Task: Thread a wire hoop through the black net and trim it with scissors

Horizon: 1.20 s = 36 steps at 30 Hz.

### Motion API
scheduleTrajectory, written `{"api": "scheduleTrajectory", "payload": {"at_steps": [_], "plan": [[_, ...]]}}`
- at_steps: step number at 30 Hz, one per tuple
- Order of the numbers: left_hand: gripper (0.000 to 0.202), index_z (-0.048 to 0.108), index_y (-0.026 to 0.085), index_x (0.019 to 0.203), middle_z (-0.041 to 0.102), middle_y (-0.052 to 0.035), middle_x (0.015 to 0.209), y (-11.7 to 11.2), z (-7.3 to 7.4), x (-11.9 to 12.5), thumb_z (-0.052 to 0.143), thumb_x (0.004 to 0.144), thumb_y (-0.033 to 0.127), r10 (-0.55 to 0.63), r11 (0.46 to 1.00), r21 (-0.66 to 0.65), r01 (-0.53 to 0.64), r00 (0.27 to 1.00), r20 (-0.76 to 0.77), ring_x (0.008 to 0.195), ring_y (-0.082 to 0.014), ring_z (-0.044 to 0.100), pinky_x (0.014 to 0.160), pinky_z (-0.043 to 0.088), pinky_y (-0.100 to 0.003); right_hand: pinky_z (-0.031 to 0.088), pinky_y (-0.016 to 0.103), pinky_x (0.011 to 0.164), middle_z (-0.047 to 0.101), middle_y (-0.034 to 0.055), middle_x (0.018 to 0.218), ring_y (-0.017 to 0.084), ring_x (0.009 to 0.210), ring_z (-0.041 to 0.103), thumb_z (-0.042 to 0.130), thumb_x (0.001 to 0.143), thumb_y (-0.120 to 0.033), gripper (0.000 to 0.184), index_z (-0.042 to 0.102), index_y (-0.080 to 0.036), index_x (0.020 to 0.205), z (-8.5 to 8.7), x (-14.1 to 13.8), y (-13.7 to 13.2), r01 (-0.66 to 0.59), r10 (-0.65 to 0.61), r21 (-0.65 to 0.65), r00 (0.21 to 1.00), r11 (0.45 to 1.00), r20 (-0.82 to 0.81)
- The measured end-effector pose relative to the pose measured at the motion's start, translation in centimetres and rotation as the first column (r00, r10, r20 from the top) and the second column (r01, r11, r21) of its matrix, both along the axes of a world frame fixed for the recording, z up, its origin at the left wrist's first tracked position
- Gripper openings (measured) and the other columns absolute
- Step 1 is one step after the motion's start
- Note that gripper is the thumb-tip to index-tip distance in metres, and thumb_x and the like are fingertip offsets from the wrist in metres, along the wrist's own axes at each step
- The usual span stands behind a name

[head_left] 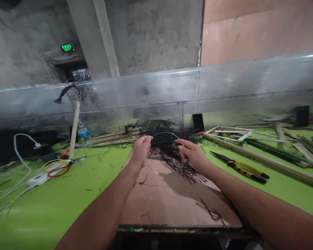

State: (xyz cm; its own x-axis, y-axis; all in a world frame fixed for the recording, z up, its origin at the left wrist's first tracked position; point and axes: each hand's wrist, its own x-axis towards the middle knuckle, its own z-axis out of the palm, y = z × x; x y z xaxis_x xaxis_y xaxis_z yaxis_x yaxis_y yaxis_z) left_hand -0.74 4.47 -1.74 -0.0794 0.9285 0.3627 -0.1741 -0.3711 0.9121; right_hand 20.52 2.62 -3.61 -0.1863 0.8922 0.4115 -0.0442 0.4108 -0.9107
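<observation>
From the head view, a green workbench (33,222) ran beneath a pink board (172,205) whose near edge ended at the person, with a perforated metal screen (172,90) along the far side. The half-closed left hand (141,151) and right hand (193,154) pinched a thin wire hoop (167,132) over black strands (167,152), between white cables (15,173) and yellow-handled pliers (240,166)

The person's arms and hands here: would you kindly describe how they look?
The left arm and right arm are bare, with no sleeves in view. The left hand and right hand wear no gloves, and no watch or bracelet shows.
</observation>
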Motion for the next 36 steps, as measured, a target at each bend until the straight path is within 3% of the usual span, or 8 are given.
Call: {"api": "scheduleTrajectory", "payload": {"at_steps": [7, 14, 19, 24, 30, 33, 36], "plan": [[0.030, 0.056, 0.016, 0.089, 0.027, 0.0110, 0.047, -0.3, 0.1, 0.1, 0.060, 0.077, 0.043, -0.036, 0.998, -0.043, 0.034, 0.999, -0.036, 0.035, -0.0022, 0.018, 0.034, 0.013, -0.015, 0.035, 0.024, 0.048, 0.049, -0.0084, 0.048, 0.011, 0.044, 0.046, 0.049, 0.085, -0.031, 0.036, 0.045, -0.019, 0.118, 0.2, 0.0, -0.4, -0.113, 0.113, -0.006, 0.993, 0.994, 0.032], [0.027, 0.057, 0.015, 0.087, 0.028, 0.0099, 0.048, -0.5, 0.0, 0.4, 0.059, 0.078, 0.040, -0.066, 0.996, -0.073, 0.060, 0.994, -0.087, 0.036, -0.0019, 0.018, 0.036, 0.012, -0.015, 0.034, 0.021, 0.044, 0.043, -0.0102, 0.047, 0.009, 0.041, 0.041, 0.048, 0.084, -0.032, 0.016, 0.046, -0.021, 0.097, -0.7, -0.2, 0.5, -0.065, 0.059, 0.051, 0.993, 0.997, 0.103], [0.025, 0.056, 0.015, 0.088, 0.027, 0.0100, 0.048, -0.4, -0.2, 0.5, 0.058, 0.079, 0.039, -0.053, 0.996, -0.074, 0.047, 0.996, -0.072, 0.035, -0.0023, 0.018, 0.035, 0.012, -0.015, 0.036, 0.021, 0.045, 0.043, -0.0092, 0.050, 0.009, 0.043, 0.041, 0.049, 0.084, -0.030, 0.015, 0.050, -0.021, 0.096, -0.3, -0.1, 0.3, -0.036, 0.028, 0.074, 0.994, 0.997, 0.105], [0.025, 0.055, 0.016, 0.090, 0.028, 0.0102, 0.048, -0.1, -0.1, 0.3, 0.058, 0.079, 0.039, 0.002, 1.000, -0.020, -0.002, 1.000, 0.021, 0.034, -0.0025, 0.019, 0.034, 0.014, -0.015, 0.044, 0.024, 0.052, 0.049, -0.0070, 0.054, 0.010, 0.048, 0.051, 0.054, 0.083, -0.034, 0.026, 0.052, -0.021, 0.106, 0.2, 0.1, 0.0, -0.041, 0.040, -0.031, 0.999, 0.999, -0.022], [0.020, 0.052, 0.018, 0.089, 0.029, 0.0103, 0.049, 0.6, 0.0, -0.2, 0.055, 0.082, 0.036, 0.160, 0.984, 0.038, -0.174, 0.958, 0.240, 0.034, -0.0035, 0.023, 0.034, 0.021, -0.016, 0.051, 0.028, 0.066, 0.062, 0.0012, 0.072, 0.014, 0.066, 0.062, 0.062, 0.079, -0.037, 0.024, 0.058, -0.018, 0.094, -0.2, 0.3, 0.4, -0.158, 0.130, -0.189, 0.980, 0.969, -0.153], [0.021, 0.052, 0.018, 0.091, 0.033, 0.0097, 0.051, 0.7, -0.3, -0.1, 0.055, 0.082, 0.037, 0.128, 0.988, 0.046, -0.144, 0.959, 0.253, 0.035, -0.0033, 0.027, 0.034, 0.024, -0.015, 0.051, 0.028, 0.068, 0.064, 0.0030, 0.075, 0.015, 0.070, 0.063, 0.060, 0.081, -0.039, 0.023, 0.057, -0.019, 0.090, -0.2, 0.2, 0.4, -0.238, 0.198, -0.178, 0.956, 0.955, -0.217], [0.025, 0.053, 0.017, 0.094, 0.040, 0.0078, 0.055, 0.6, -0.5, 0.0, 0.056, 0.081, 0.039, 0.040, 0.999, -0.013, -0.038, 0.985, 0.166, 0.037, -0.0039, 0.035, 0.035, 0.029, -0.016, 0.051, 0.030, 0.069, 0.062, 0.0012, 0.072, 0.014, 0.068, 0.062, 0.060, 0.082, -0.040, 0.022, 0.055, -0.019, 0.087, -0.1, 0.4, 0.4, -0.246, 0.193, -0.156, 0.936, 0.957, -0.295]]}}
